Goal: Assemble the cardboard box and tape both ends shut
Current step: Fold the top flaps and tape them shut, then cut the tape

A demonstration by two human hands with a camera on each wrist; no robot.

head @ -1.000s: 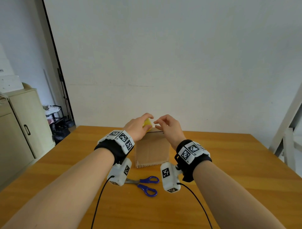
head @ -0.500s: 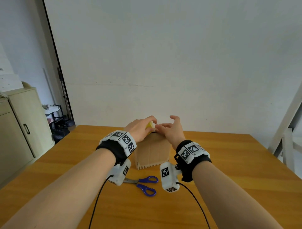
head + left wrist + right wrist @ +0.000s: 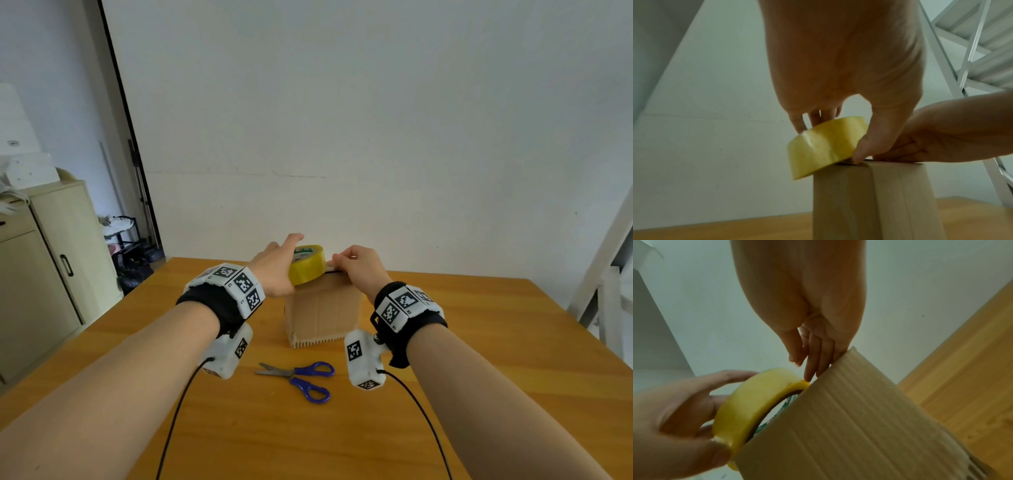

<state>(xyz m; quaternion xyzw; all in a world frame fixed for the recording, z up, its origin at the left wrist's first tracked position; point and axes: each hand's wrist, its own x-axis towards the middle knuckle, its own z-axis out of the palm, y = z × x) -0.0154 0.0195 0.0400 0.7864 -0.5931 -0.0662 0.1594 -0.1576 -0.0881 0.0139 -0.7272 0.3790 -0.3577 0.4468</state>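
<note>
Cardboard box [image 3: 323,310] upright on wooden table [image 3: 479,394], just beyond blue-handled scissors [image 3: 301,377]. Left hand [image 3: 277,270] gripping yellow tape roll [image 3: 306,263], thumb and fingers clasped around its rim, roll tilted against box's top left edge. Right hand [image 3: 359,270] on top of box, fingers [image 3: 813,363] straight and pressed down beside the roll, holding nothing.
</note>
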